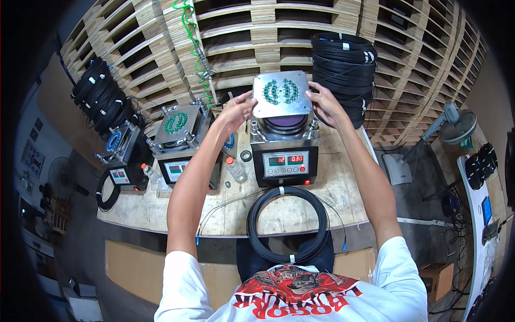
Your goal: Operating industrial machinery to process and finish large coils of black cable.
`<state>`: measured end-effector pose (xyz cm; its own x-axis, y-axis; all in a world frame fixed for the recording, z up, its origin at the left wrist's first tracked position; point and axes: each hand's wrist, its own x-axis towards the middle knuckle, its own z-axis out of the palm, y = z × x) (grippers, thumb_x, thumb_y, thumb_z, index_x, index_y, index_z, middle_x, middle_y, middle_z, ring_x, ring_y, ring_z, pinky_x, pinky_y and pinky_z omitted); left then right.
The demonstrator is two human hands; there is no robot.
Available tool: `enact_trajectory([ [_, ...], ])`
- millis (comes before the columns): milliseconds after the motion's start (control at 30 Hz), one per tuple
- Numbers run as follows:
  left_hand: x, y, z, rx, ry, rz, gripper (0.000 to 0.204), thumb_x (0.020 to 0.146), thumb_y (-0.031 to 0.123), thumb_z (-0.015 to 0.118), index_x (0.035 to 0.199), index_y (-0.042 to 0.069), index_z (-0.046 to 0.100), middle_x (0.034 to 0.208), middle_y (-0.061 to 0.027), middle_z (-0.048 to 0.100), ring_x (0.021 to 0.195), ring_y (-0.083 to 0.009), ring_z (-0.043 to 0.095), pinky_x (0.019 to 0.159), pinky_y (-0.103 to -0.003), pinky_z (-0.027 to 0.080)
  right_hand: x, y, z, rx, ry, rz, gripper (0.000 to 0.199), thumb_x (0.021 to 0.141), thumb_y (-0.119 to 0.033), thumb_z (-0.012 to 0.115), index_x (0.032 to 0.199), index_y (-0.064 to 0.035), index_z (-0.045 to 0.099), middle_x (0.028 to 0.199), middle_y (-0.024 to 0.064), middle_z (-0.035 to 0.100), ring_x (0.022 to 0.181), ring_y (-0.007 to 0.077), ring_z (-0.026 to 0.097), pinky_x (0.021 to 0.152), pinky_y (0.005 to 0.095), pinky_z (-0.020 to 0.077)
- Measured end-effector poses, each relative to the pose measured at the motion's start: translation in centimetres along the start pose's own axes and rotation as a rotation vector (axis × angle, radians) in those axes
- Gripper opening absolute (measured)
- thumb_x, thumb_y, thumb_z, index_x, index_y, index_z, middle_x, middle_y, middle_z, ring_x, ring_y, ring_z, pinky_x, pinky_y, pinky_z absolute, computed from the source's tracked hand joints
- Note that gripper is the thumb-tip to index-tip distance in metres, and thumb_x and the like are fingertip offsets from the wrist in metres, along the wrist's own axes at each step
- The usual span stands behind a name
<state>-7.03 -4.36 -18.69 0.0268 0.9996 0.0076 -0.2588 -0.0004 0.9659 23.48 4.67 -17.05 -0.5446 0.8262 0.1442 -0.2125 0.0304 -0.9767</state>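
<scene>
My left hand (236, 113) and my right hand (325, 105) grip a square metal plate (268, 111) by its left and right edges. Green parts form a broken ring on its face. The plate is raised and tilted above a polishing machine (285, 170) with a red digital display. Beneath its lower edge shows a purple disc (288, 121) on the machine's round top. Some fingertips are hidden behind the plate. Closer to my body, a coil of black cable (252, 225) with blue-tipped ends overhangs the table's front edge.
Two similar machines (188, 170) (122, 176) stand to the left on the wooden table (343, 185). A red-capped bottle (235, 169) is beside my left forearm. Stacked black cable coils (343, 75) rise behind right, before wooden pallets (284, 27). A fan (456, 126) stands at right.
</scene>
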Motion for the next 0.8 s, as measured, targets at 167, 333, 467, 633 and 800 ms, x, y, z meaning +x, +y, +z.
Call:
enact_trajectory([
  [167, -0.5, -1.2, 0.7, -0.009, 0.103, -0.029, 0.059, 0.094, 0.007, 0.071, 0.147, 0.003, 0.046, 0.102, -0.0031, 0.071, 0.075, -0.0068, 0.062, 0.063, -0.019, 0.049, -0.9, 0.6, 0.4, -0.076, 0.084, 0.077, 0.063, 0.097, -0.013, 0.066, 0.151, -0.003, 0.037, 0.087, 0.0007, 0.061, 0.07, 0.0063, 0.049, 0.059, 0.0215, 0.038],
  [333, -1.5, -1.4, 1.7, 0.059, 0.117, -0.054, 0.059, 0.091, 0.008, 0.074, 0.145, 0.003, 0.05, 0.099, -0.0019, 0.072, 0.075, -0.0062, 0.062, 0.065, -0.022, 0.05, -1.6, 1.5, -0.9, -0.21, 0.101, 0.109, 0.064, 0.094, -0.009, 0.068, 0.151, 0.0008, 0.04, 0.082, 0.0008, 0.056, 0.065, 0.008, 0.047, 0.055, 0.0232, 0.0382],
  [467, -1.6, -2.1, 0.6, 0.106, 0.135, -0.036, 0.059, 0.09, 0.008, 0.075, 0.144, 0.004, 0.051, 0.101, -0.002, 0.072, 0.08, -0.0066, 0.065, 0.065, -0.022, 0.05, -1.2, 1.8, -0.3, -0.21, 0.114, 0.091, 0.063, 0.094, -0.009, 0.068, 0.15, 0.0005, 0.042, 0.081, -0.0001, 0.055, 0.065, 0.0076, 0.048, 0.055, 0.023, 0.0383],
  [633, -1.4, -2.3, 0.9, 0.107, 0.132, -0.075, 0.058, 0.091, 0.01, 0.074, 0.145, 0.01, 0.052, 0.106, 0.0, 0.073, 0.079, -0.0058, 0.066, 0.066, -0.023, 0.051, -1.2, 3.1, -1.2, -0.234, 0.098, 0.128, 0.06, 0.094, -0.01, 0.068, 0.149, -0.0009, 0.045, 0.088, 0.0031, 0.062, 0.066, 0.0071, 0.049, 0.055, 0.0234, 0.0395],
  [800, -1.4, -3.0, 0.7, 0.147, 0.133, -0.03, 0.059, 0.089, 0.01, 0.077, 0.143, 0.0, 0.052, 0.095, 0.0002, 0.069, 0.067, -0.004, 0.051, 0.057, -0.021, 0.038, -1.2, 3.7, -1.0, -0.271, 0.129, 0.114, 0.056, 0.094, -0.012, 0.068, 0.145, 0.0018, 0.049, 0.092, 0.0051, 0.066, 0.07, 0.0072, 0.054, 0.058, 0.023, 0.044],
])
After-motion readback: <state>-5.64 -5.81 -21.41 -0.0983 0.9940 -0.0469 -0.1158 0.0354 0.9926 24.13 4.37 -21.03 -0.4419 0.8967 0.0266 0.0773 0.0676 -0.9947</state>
